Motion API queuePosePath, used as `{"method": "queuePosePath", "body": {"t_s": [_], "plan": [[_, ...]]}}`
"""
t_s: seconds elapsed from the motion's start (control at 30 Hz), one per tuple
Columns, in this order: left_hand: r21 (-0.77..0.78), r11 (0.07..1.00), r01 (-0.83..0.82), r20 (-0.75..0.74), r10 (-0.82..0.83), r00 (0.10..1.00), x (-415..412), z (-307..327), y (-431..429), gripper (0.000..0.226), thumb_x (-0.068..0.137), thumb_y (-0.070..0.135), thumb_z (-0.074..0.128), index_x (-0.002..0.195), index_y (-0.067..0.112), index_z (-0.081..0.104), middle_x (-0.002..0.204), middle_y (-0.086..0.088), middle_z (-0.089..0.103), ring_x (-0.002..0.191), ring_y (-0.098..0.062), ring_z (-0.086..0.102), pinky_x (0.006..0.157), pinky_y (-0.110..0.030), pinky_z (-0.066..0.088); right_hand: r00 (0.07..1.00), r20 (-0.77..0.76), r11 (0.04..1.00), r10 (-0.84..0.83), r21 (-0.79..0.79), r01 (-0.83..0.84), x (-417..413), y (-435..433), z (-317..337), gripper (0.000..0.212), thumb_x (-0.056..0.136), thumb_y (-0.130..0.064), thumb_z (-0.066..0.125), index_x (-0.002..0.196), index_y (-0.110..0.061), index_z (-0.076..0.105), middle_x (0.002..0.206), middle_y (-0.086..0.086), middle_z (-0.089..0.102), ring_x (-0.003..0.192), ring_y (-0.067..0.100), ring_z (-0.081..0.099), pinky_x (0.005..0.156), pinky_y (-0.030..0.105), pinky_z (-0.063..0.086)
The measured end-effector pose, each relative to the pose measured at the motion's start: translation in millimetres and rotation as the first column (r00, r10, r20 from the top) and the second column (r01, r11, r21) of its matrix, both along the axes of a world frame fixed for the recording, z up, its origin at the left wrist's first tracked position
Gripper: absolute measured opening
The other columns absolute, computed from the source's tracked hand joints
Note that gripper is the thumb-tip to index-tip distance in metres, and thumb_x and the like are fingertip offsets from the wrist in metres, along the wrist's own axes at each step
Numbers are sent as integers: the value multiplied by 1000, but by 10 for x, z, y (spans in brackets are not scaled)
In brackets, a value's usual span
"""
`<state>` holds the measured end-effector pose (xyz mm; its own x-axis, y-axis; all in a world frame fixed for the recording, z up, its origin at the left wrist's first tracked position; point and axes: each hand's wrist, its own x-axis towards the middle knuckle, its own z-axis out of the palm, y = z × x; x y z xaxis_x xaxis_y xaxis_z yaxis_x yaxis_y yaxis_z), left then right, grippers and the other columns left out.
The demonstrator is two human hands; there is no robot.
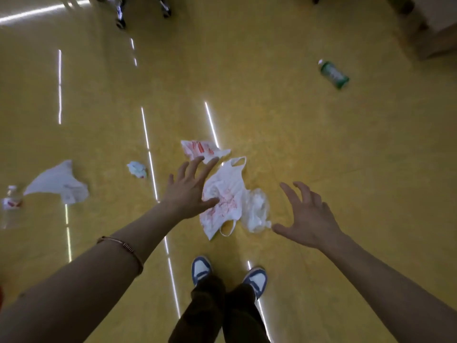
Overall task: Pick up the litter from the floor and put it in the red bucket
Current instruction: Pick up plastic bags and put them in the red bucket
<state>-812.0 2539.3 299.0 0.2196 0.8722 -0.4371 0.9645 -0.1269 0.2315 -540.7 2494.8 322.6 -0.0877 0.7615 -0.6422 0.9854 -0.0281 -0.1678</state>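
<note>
Litter lies scattered on a yellow floor. A white plastic bag with red print (226,194) lies just ahead of my feet, with a crumpled clear bag (257,210) touching its right side. My left hand (189,189) hovers over the printed bag's left edge, fingers spread. My right hand (306,216) is open to the right of the clear bag, thumb near it. Another red-printed wrapper (200,148) lies beyond my left fingertips. The red bucket is not identifiable in view.
A small crumpled wad (137,169), a white bag (59,184) and a clear bottle (11,201) lie to the left. A green bottle (333,74) lies far right. Chair wheels (121,18) stand at the top. My shoes (201,269) are below the bags.
</note>
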Motion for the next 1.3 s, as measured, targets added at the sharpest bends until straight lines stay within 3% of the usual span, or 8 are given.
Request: {"method": "queuePosePath", "body": {"t_s": [0.2,0.37,0.7,0.97,1.03,1.1,1.2,1.3], "plan": [[-66,996,56,31,-54,998,409,-1487,196,100,76,63,60,145,45,-10,158,5,-2,144,-30,4,109,-61,24,998,-15,998,66,14,-66,29,256,-1541,102,75,-65,59,149,-35,-4,155,1,3,138,32,22,113,49,22],[-221,972,-85,20,92,996,396,-2876,198,110,64,75,61,138,56,-17,154,17,-21,144,-31,-13,108,-69,12,990,-21,990,139,-4,-139,62,188,-2908,97,75,-66,55,150,-34,3,154,0,14,140,29,18,116,48,10],[-291,955,-60,-24,56,998,285,-5004,185,131,35,89,56,131,60,-28,142,3,-49,135,-39,-35,102,-77,9,991,23,990,133,-44,-132,122,-69,-4851,122,66,-73,63,138,-44,-32,148,3,-38,142,41,-13,113,61,6],[-336,934,-121,-114,88,990,495,-5622,193,124,54,69,73,135,59,-20,140,3,-50,128,-46,-41,101,-78,10,988,-155,1000,-10,-16,7,-165,29,-5498,116,66,-53,75,144,-49,-10,142,-3,-48,141,43,-18,107,54,32],[-328,933,-149,-144,106,984,573,-5620,138,111,64,64,72,140,57,-9,148,1,-38,134,-46,-32,102,-74,19,986,-168,997,-14,77,27,-237,30,-5518,102,70,-39,77,145,-44,9,150,0,-36,141,44,0,95,45,47],[-244,960,-136,-136,105,985,627,-5545,69,81,80,51,64,143,49,13,154,-7,-7,140,-45,-1,96,-60,37,985,-171,989,-13,142,38,-258,18,-5456,82,74,-27,76,140,-36,28,155,1,-15,132,36,22,83,35,50],[-195,976,-95,-54,86,995,611,-5333,-84,43,91,33,53,133,34,41,136,-11,32,119,-38,43,86,-47,47,984,-180,995,-15,98,33,-208,-66,-5219,64,79,-22,73,132,-29,39,153,-4,5,126,33,30,81,34,49],[-231,969,-83,-2,84,996,553,-4933,-247,40,89,27,54,129,29,46,129,-11,39,112,-34,50,84,-46,49,983,-183,996,-31,82,46,-96,-188,-4834,58,79,-19,71,129,-26,42,151,-5,11,125,31,30,78,32,47]]}}
